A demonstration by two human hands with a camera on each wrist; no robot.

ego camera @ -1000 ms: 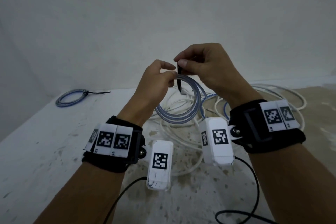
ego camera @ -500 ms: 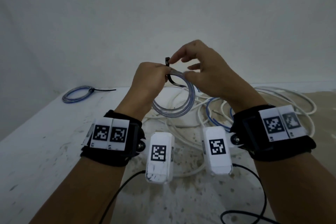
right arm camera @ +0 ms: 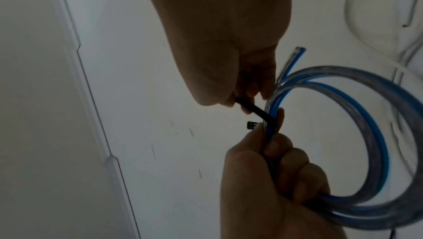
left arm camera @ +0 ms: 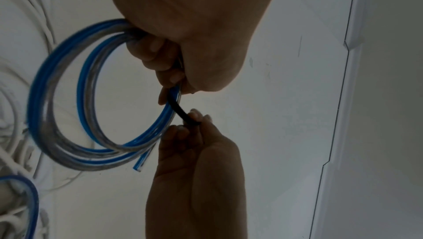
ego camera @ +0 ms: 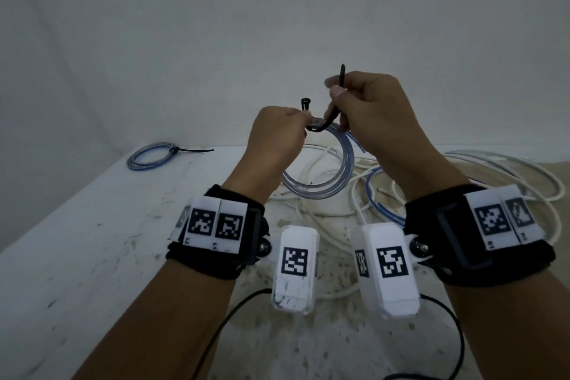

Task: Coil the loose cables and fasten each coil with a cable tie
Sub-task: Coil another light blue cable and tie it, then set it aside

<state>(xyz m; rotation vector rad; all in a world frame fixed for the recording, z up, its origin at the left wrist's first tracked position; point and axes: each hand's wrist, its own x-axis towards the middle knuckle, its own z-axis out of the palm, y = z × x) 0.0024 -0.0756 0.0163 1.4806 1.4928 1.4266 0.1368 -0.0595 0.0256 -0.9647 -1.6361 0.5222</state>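
Blue-striped clear cable coil (ego camera: 320, 182) is pinched in the left hand (ego camera: 277, 136) while the right hand (ego camera: 367, 108) pinches the unfastened black plastic tie (ego camera: 334, 105); one tied coil (ego camera: 151, 157) lies far left, white loose cables (ego camera: 509, 170) remain.

A clear, blue-striped cable coil (ego camera: 320, 176) and black cable tie (ego camera: 331, 114), above white cables (ego camera: 505, 163) on a speckled white table (ego camera: 92, 241); black-and-white checked wrist tags (ego camera: 216, 222).
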